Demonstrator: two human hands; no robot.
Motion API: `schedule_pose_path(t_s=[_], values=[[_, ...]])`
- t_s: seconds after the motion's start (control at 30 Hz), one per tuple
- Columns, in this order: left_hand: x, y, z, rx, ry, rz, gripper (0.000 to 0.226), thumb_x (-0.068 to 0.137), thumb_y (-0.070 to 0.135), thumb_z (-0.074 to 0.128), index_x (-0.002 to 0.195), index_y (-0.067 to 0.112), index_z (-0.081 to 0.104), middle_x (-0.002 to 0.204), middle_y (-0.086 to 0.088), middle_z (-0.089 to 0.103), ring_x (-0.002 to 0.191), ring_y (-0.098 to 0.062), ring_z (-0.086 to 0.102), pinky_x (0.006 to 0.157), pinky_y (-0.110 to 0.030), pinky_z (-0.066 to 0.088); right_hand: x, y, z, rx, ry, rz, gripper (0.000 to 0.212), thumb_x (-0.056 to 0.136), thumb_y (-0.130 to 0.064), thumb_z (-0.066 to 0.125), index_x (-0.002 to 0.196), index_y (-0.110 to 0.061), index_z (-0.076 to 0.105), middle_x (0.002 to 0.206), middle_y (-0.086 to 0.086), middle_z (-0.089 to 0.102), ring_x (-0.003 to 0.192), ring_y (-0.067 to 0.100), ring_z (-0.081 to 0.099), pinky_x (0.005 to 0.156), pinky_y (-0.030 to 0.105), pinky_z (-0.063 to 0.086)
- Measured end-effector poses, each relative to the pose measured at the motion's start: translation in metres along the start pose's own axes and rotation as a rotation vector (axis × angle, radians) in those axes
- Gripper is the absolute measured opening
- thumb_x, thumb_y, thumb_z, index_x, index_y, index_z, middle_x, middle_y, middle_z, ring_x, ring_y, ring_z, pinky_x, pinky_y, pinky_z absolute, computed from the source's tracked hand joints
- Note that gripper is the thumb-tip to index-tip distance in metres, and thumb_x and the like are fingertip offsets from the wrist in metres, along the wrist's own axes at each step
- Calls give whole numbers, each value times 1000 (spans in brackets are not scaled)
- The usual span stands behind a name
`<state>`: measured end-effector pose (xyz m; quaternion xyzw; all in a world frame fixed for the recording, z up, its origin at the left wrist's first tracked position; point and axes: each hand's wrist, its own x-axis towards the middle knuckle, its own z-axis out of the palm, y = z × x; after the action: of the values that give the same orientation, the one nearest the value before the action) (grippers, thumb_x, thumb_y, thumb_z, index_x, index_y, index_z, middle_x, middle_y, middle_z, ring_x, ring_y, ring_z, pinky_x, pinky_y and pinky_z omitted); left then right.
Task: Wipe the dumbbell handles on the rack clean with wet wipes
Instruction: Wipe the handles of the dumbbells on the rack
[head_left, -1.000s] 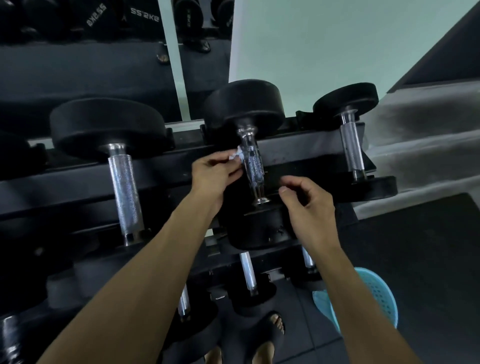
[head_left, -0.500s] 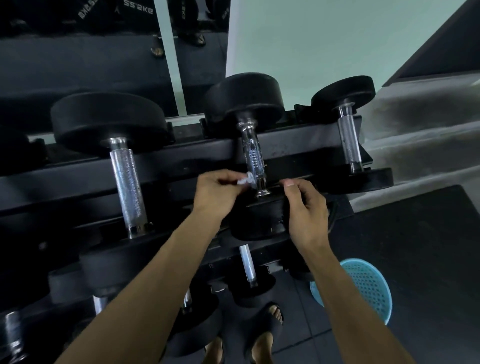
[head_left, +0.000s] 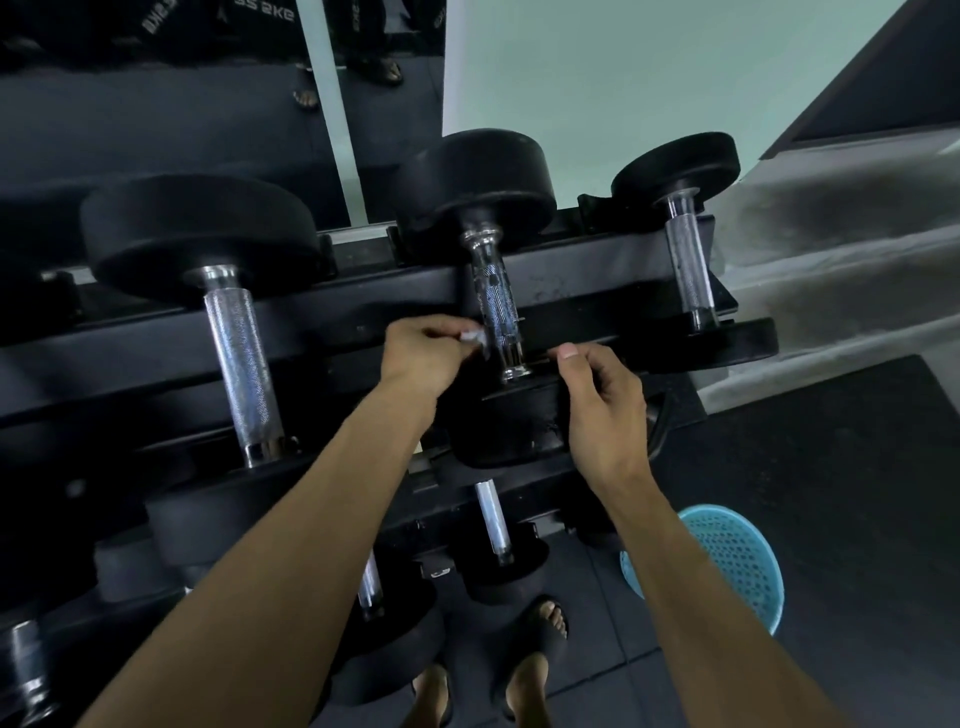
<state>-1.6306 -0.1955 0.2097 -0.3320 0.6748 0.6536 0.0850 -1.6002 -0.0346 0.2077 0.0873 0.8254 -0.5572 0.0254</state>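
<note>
A black dumbbell lies on the top tier of the rack (head_left: 363, 306), and its knurled chrome handle (head_left: 493, 296) runs down the middle of the view. My left hand (head_left: 423, 353) pinches a small white wet wipe (head_left: 474, 339) against the lower left side of that handle. My right hand (head_left: 602, 400) hovers just right of the handle's lower end, over the dumbbell's near head (head_left: 509, 426); its fingers are loosely curled and hold nothing.
Two more dumbbells lie on the same tier, with handles at left (head_left: 241, 364) and right (head_left: 688, 265). Smaller dumbbells sit on lower tiers. A blue perforated basket (head_left: 737, 561) stands on the dark floor at right. My sandalled feet (head_left: 535, 654) are below.
My left hand has slid the wipe down the handle from its upper part to near its lower end. My right hand stayed close to the handle's base.
</note>
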Motion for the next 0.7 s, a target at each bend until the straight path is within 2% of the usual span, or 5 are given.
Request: schedule_pose_path(t_s=[0.2, 0.33, 0.4, 0.57, 0.7], values=[[1, -10, 4, 119, -91, -44, 20, 80, -4, 74, 90, 13, 75, 78, -3, 71, 73, -19, 67, 77, -31, 58, 3, 2, 2, 13, 13, -21, 43, 81, -60, 48, 82, -22, 67, 84, -13, 64, 92, 11, 60, 89, 34, 48], [-4, -8, -3, -108, 4, -30, 24, 75, -7, 78, 72, 17, 74, 73, -2, 74, 73, -17, 71, 82, -31, 59, 5, 4, 0, 16, 7, -18, 49, 78, -63, 47, 83, -19, 68, 88, -10, 66, 95, 13, 61, 92, 38, 48], [-3, -6, -4, -220, 2, -1, 22, 73, -8, 78, 72, 14, 73, 73, -3, 74, 73, -16, 71, 82, -29, 58, 6, 4, 1, 14, 5, -18, 51, 78, -63, 46, 82, -17, 68, 87, -10, 66, 94, 13, 60, 91, 38, 48], [-17, -9, -8, 89, -69, 95, 21, 71, 4, 85, 68, 22, 73, 65, 7, 72, 65, -7, 67, 69, -20, 57, 6, 5, 2, 29, 26, -26, 51, 78, -63, 47, 81, -16, 68, 85, -9, 66, 93, 15, 61, 89, 38, 48], [-12, 10, -4, -75, 25, 192, 19, 70, 5, 85, 76, 18, 74, 71, 7, 74, 69, -4, 70, 69, -13, 54, 6, 4, 1, 37, 10, -40, 55, 79, -63, 46, 84, -14, 69, 86, -8, 66, 93, 15, 61, 87, 35, 47]])
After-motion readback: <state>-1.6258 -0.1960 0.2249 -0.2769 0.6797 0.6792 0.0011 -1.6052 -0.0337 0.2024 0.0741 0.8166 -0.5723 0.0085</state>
